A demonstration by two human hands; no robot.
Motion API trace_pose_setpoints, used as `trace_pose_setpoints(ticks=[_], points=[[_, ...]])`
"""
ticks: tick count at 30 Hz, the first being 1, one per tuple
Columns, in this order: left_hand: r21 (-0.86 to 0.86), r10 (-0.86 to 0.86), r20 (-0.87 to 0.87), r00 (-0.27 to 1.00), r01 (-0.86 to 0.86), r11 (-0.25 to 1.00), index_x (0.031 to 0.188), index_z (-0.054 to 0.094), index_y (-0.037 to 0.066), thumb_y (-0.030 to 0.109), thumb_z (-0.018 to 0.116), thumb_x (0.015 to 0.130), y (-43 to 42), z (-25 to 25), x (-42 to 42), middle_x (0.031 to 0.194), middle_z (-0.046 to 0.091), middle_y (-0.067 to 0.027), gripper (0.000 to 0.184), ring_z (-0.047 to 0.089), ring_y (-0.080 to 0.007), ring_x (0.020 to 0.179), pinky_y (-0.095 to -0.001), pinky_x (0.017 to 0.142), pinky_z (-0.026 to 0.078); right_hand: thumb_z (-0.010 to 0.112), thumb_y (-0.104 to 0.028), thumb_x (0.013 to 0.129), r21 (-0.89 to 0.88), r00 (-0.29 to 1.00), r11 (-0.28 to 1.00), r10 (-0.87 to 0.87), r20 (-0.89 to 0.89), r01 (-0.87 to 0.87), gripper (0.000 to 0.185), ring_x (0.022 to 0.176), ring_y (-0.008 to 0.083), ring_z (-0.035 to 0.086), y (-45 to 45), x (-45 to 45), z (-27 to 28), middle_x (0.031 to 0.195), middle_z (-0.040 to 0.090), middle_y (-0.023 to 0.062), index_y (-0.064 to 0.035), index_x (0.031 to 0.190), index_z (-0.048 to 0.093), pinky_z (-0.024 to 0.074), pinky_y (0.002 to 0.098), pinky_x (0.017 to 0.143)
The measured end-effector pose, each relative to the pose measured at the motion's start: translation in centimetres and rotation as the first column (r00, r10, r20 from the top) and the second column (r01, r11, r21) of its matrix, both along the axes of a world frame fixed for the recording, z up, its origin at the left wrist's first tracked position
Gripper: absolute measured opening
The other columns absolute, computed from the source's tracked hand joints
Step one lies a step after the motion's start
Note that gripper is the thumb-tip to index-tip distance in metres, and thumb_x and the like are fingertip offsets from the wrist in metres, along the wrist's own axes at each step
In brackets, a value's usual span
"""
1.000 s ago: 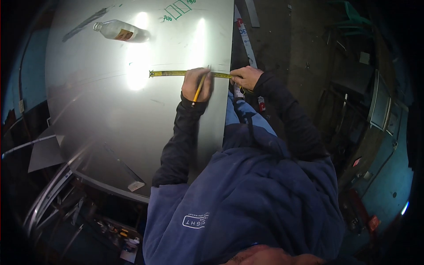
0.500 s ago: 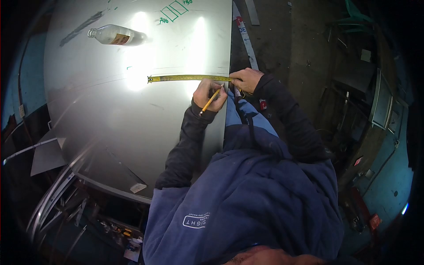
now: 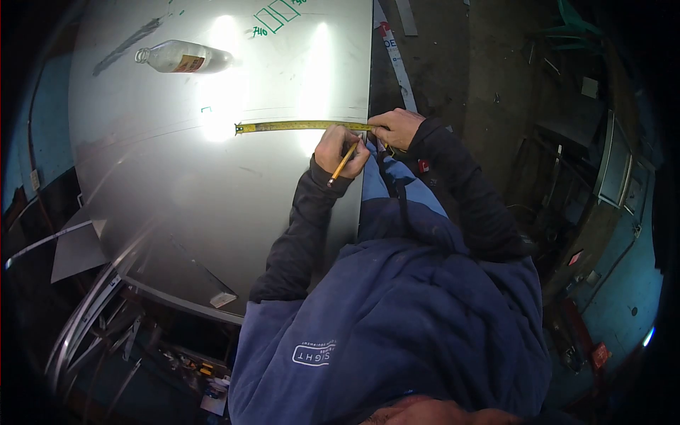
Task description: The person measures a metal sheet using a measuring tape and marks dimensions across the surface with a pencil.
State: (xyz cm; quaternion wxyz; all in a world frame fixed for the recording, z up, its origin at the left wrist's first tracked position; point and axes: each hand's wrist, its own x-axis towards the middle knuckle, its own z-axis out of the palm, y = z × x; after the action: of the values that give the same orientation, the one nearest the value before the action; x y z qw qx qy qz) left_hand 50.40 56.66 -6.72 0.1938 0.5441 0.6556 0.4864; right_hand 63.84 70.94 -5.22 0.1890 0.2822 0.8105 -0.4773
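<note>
My left hand (image 3: 341, 151) is closed around a yellow pencil (image 3: 343, 164), its upper end slanting down and left. It rests on the large grey metal sheet (image 3: 212, 191), close to the right edge and just below the tape. A yellow measuring tape (image 3: 283, 127) lies extended across the sheet, its hooked end to the left. At the sheet's right edge my right hand (image 3: 397, 129) grips the tape with closed fingers. The pencil tip is close to the tape and that edge, but contact is too small to make out.
A clear bottle (image 3: 185, 57) lies on its side on the sheet. Green drawn rectangles (image 3: 276, 15) are at the top. Long labelled strip (image 3: 398, 64) is beyond the right edge. Curved metal strips (image 3: 78, 322) stand at lower left; a small pale piece (image 3: 222, 299) sits near the lower edge.
My left hand has moved right along the tape towards the sheet's edge, with the pencil. The tape has shifted slightly down in view. My right hand still holds it.
</note>
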Motion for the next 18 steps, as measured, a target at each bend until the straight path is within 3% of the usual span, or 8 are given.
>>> trace_pose_setpoints(ticks=[10,16,18], points=[[0.021,0.008,0.047,0.999,-0.009,1.000,0.074,0.050,0.001,0.000,0.065,0.063,0.07,0.46,0.00,0.068,0.055,-0.0130,0.019,0.056,-0.0275,0.058,-0.0325,0.053,0.046,0.047,-0.025,0.084,-0.007,0.999,1.000,0.014,0.031,-0.014,0.029,0.088,0.0353,0.061,0.10,-0.24,0.88,0.092,0.064,0.0182,-0.0110,0.103,0.065,0.0473,0.0427,0.081],[-0.012,0.025,0.017,1.000,-0.025,1.000,0.075,0.049,0.001,0.000,0.066,0.064,0.04,0.24,0.05,0.071,0.057,-0.0134,0.020,0.059,-0.0257,0.062,-0.0300,0.058,0.048,0.047,-0.026,0.085,0.005,0.999,1.000,0.006,0.043,-0.006,0.029,0.088,0.0356,0.061,0.04,-0.25,0.90,0.093,0.064,0.0183,-0.0111,0.102,0.065,0.0471,0.0427,0.081],[0.029,0.038,0.013,0.999,-0.038,0.999,0.073,0.049,0.002,-0.002,0.064,0.062,0.21,0.16,0.14,0.067,0.054,-0.0129,0.019,0.055,-0.0281,0.058,-0.0331,0.053,0.046,0.047,-0.026,0.085,0.005,1.000,1.000,0.005,0.026,-0.005,0.029,0.088,0.0356,0.061,0.06,-0.11,0.75,0.093,0.064,0.0183,-0.0109,0.102,0.065,0.0472,0.0425,0.081]])
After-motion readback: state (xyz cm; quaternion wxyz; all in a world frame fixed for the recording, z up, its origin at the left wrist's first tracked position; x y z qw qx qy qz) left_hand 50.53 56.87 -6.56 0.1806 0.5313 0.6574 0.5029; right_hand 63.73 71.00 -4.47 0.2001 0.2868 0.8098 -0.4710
